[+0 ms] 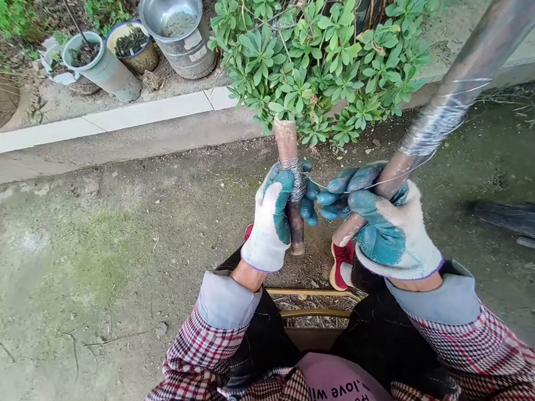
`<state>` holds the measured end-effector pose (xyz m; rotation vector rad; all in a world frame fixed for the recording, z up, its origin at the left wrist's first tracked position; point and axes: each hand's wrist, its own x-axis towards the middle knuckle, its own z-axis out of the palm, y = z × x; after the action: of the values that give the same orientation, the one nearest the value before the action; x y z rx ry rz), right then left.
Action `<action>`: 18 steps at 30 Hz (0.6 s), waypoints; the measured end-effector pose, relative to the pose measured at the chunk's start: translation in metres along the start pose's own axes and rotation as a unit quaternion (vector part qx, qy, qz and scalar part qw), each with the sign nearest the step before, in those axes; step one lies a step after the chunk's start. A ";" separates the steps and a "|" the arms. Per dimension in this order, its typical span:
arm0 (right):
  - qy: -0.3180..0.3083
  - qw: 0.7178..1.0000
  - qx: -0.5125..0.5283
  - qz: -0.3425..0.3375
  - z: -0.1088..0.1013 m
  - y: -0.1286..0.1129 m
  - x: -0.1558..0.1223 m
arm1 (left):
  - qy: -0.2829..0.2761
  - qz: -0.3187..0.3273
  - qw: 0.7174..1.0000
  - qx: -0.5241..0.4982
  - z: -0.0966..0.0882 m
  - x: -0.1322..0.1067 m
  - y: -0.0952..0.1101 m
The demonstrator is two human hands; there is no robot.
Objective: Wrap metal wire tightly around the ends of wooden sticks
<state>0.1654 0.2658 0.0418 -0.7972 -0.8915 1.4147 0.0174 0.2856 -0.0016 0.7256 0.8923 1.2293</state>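
Note:
My left hand (271, 216), in a white glove with a teal coated palm, is closed round a short wooden stick (287, 139). Thin metal wire (295, 176) is wound in many turns about the stick's middle. My right hand (386, 221), gloved alike, grips a second wooden stick (474, 51) that slants up to the right and looks thicker towards the camera. More wire (439, 123) is wrapped round that stick. A single strand runs from the left stick's coil past my right fingers to the right stick. The palms of both hands are partly hidden.
Along a tiled ledge (147, 114) stand a metal pot (178, 40), a pale bucket (106, 68) and an enamel bowl (135, 47) with soil. A leafy green plant (320, 58) overhangs the ledge. Red shoes (343, 262) rest on the concrete floor (89, 253); dark blurred objects (526, 221) lie right.

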 end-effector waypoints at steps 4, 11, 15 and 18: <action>0.023 1.000 0.001 0.013 -0.007 -0.008 0.004 | -0.015 -0.003 1.000 0.009 0.000 -0.006 0.004; 0.047 0.999 -0.011 0.012 -0.011 -0.015 0.003 | -0.055 0.009 0.998 0.020 0.000 -0.010 0.010; 0.029 0.999 -0.020 0.013 -0.010 -0.013 0.001 | -0.036 0.024 0.998 0.040 0.002 -0.010 0.008; 0.022 0.999 -0.023 0.001 -0.007 -0.010 -0.001 | -0.016 0.028 0.998 0.055 0.003 -0.011 0.007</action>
<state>0.1762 0.2645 0.0478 -0.8618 -0.8928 1.3771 0.0158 0.2767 0.0080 0.8615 0.9252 1.2221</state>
